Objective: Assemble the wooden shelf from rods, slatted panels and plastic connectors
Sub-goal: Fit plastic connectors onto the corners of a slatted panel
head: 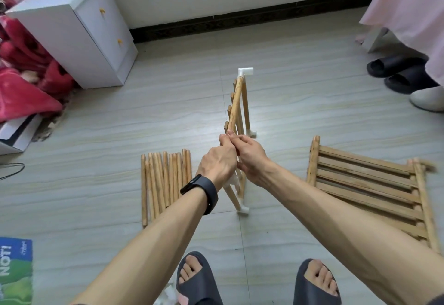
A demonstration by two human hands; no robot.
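The rod lies straight ahead of the person. Its long axis runs away from the body and leans a little to the right in the picture. Its far end sits in a white corner connector; its near end is inside the two hands. It seems to lie along the top edge of a slatted panel, which stands on its edge on the floor, on two white foot connectors, one far and one near.

The left hand and the right hand meet at the near end of the rod. Both are curled around it, the left from the left side with the thumb on top, the right from the right side. Neither hand is clearly nearer to it. Another white connector shows just below the hands. I judge that the coming move is a push or a turn along the axis of the rod, so the hands must keep it in line with the far connector.

A bundle of loose rods lies on the floor to the left, pointing the same way. A second slatted panel lies flat to the right.
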